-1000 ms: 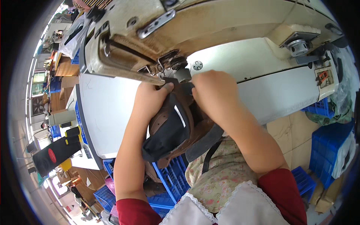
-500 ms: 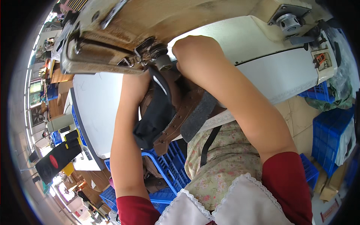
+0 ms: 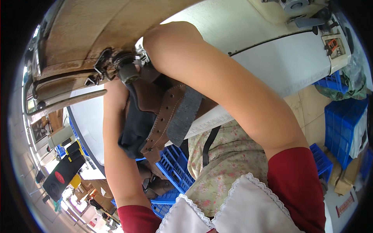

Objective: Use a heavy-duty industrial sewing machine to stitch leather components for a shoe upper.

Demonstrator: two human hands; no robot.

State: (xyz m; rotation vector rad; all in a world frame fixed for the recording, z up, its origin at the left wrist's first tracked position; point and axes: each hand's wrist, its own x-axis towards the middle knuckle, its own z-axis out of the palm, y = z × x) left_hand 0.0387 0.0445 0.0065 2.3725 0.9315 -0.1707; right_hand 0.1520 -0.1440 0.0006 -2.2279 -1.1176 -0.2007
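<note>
The sewing machine (image 3: 83, 35) looms larger than a second ago. Left hand (image 3: 115, 93) and right hand (image 3: 171, 42) flank the brown leather (image 3: 164, 115); I cannot tell their grip.

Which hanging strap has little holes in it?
The brown strap, between the black cloth and the grey strap: a row of holes runs along it, while the grey one shows none.

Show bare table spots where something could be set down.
Right: the white table, between right forearm and machine bed. Left: a smaller patch, between left forearm and machine head. Crowded: under that head, around the brown leather.
</note>
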